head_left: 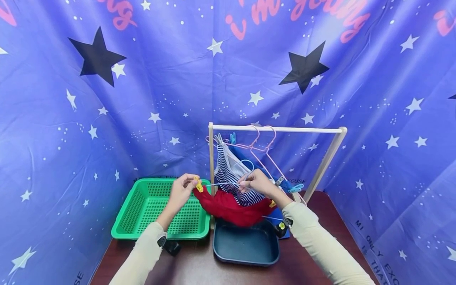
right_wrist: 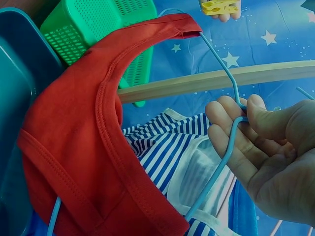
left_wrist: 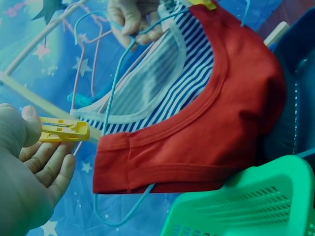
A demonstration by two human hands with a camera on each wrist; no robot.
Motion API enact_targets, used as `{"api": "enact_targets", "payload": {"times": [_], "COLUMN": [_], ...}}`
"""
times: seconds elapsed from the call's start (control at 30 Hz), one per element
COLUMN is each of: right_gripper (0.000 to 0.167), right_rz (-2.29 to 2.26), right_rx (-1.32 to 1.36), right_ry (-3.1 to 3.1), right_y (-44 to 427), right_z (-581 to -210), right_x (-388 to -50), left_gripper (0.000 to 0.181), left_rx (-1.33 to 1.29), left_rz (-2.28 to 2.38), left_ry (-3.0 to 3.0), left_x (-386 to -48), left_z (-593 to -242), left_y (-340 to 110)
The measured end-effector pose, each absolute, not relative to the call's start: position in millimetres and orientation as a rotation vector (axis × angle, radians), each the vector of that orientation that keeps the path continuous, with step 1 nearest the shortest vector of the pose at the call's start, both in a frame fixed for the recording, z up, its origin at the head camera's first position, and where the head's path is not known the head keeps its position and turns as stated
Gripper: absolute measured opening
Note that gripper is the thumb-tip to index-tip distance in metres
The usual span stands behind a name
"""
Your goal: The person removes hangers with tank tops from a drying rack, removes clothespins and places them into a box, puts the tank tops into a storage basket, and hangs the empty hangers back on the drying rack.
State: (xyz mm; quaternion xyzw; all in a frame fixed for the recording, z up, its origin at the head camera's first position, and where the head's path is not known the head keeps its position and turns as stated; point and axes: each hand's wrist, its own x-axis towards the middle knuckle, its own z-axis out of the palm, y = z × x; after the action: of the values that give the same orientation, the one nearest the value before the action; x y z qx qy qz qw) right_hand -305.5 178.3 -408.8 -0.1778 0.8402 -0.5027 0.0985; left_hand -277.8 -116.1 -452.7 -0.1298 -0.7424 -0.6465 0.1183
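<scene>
My left hand (head_left: 181,192) pinches a yellow clothespin (left_wrist: 64,130) between thumb and fingers, just beside one end of a red garment (left_wrist: 197,132). A small gap shows between the clothespin and the cloth in the left wrist view. The garment hangs on a light-blue hanger (right_wrist: 216,169), whose wire runs through it. Near the base of its hook, the hanger is pinched by my right hand (right_wrist: 266,142). Another yellow clothespin (head_left: 272,204) sits at the garment's far right end. Behind it hangs a navy-and-white striped garment (head_left: 228,166) with a grey clip.
A wooden rack (head_left: 278,128) carries pink hangers (head_left: 272,138), blue clips (head_left: 233,138) and a blue garment (right_wrist: 245,206). To the left stands a green basket (head_left: 119,221); a dark tray (head_left: 246,259) lies below the red garment. Starry curtains (head_left: 160,79) surround the brown table (head_left: 192,263).
</scene>
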Motion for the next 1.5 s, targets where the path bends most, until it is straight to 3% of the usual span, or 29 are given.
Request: {"api": "enact_targets", "payload": {"times": [0.53, 0.87, 1.5], "right_gripper": [0.02, 0.02, 0.019], "right_rz": [-1.36, -1.335, -1.205], "right_rx": [-0.568, -0.6, -0.624], "right_ry": [2.576, 2.578, 2.671], "right_y": [179, 180, 176], "right_z": [-397, -392, -389], "right_x": [-312, -315, -317], "left_gripper": [0.026, 0.037, 0.031], "left_rx": [-0.852, -1.089, -1.606], "left_rz": [-1.625, -1.151, -0.104], "left_ry": [-2.505, -2.712, -2.57], "left_x": [-254, -249, -243], "left_z": [-464, -481, -518], "left_y": [-73, -48, 1]}}
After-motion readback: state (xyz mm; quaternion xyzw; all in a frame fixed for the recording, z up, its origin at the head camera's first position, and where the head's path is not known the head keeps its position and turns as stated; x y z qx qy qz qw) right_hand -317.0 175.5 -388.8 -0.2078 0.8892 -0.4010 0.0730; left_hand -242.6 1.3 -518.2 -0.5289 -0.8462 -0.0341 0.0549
